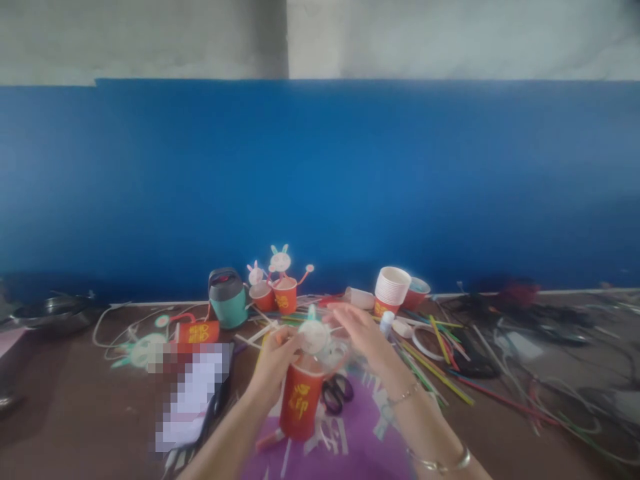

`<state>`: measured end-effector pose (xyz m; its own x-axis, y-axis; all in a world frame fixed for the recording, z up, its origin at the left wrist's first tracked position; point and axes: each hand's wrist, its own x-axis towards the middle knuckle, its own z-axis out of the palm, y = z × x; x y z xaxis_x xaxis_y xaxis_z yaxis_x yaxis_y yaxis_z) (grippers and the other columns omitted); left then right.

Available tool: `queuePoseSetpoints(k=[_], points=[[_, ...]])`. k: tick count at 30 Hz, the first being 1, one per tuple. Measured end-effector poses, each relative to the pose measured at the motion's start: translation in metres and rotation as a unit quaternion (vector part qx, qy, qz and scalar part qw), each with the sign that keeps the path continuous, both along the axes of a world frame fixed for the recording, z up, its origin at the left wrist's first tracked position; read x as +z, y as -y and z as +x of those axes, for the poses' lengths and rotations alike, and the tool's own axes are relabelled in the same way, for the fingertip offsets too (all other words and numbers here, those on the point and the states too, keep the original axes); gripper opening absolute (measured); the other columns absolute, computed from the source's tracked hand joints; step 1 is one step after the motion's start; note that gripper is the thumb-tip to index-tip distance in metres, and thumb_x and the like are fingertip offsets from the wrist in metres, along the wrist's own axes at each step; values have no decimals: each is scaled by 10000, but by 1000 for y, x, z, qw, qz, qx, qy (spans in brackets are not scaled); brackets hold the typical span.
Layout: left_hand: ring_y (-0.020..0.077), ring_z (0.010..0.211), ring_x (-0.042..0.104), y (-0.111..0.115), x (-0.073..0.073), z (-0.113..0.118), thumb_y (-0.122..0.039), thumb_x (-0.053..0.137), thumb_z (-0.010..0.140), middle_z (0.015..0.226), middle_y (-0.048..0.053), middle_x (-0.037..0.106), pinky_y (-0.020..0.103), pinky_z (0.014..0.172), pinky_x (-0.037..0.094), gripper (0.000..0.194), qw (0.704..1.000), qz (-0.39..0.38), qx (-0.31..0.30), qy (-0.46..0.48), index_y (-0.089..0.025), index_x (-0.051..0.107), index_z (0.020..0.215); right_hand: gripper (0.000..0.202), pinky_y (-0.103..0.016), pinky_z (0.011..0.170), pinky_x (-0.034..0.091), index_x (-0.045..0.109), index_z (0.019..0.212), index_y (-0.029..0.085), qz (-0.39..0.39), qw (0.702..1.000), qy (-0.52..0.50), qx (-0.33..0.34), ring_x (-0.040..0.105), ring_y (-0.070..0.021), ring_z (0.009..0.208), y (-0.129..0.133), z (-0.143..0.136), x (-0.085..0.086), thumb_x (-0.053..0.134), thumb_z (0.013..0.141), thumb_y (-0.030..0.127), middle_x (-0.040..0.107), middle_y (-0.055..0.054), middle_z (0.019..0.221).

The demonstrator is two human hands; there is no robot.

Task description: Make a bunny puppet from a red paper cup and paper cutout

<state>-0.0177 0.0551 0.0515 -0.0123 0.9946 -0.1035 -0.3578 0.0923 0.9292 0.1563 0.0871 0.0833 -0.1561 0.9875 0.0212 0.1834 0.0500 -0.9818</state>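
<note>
A red paper cup with yellow print [301, 403] stands upright on a purple sheet [365, 437]. Above its rim is a pale round rabbit-like cutout [314, 335] with a green-tinted ear. My left hand [277, 357] is closed at the cutout's left side, thumb and fingers pinching near its edge. On the other side, my right hand [357, 331] has its fingers stretched out beside the cutout, palm turned inward. Black-handled scissors [337, 393] lie just right of the cup, with white paper scraps around them.
Behind stand a teal container [229, 300], finished rabbit cups [285, 295] and a stack of paper cups [393, 288]. A cup lies sideways at left [197, 332], near a blurred phone-like object [195, 397]. Coloured sticks [435, 370] and cables spread rightward.
</note>
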Motion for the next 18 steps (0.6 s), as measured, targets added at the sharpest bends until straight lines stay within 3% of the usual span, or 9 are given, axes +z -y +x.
queuePoseSetpoints(k=[3, 5, 8, 13, 18], points=[[127, 513, 565, -11, -10, -13, -345, 776, 605, 582, -17, 604, 248, 558, 448, 285, 999, -24, 28, 9, -156, 572, 670, 270, -269, 664, 482, 658, 937, 143, 20, 986, 165, -1, 671, -196, 816, -1, 5, -2, 439, 847, 271, 722, -91, 887], [133, 516, 580, -17, -16, -21, -336, 771, 605, 598, -12, 621, 259, 569, 461, 285, 998, -31, 46, 9, -159, 565, 691, 175, -244, 602, 442, 690, 751, 161, 21, 953, 295, 59, 666, -189, 728, 2, 6, -2, 517, 745, 182, 723, -56, 754], [150, 571, 617, -24, -24, -29, -335, 764, 606, 665, 3, 653, 278, 611, 483, 303, 997, -35, 74, 6, -160, 577, 768, 128, -225, 532, 384, 695, 612, 176, 9, 904, 400, 149, 653, -184, 651, 9, 1, -5, 594, 595, 99, 709, -31, 639], [166, 689, 649, -27, -32, -32, -345, 759, 628, 840, 38, 669, 292, 678, 491, 408, 994, -14, 108, -20, -160, 591, 950, 289, -219, 576, 382, 743, 790, 180, 43, 886, 438, 146, 660, -183, 738, 12, -13, -21, 574, 588, 62, 737, -63, 767], [184, 902, 633, -26, -33, -31, -324, 764, 641, 1128, 86, 603, 271, 737, 480, 556, 985, 12, 162, -59, -196, 541, 1134, 237, -227, 628, 394, 739, 785, 163, 70, 862, 479, 152, 661, -193, 801, 10, -19, -35, 560, 660, 70, 737, -93, 826]])
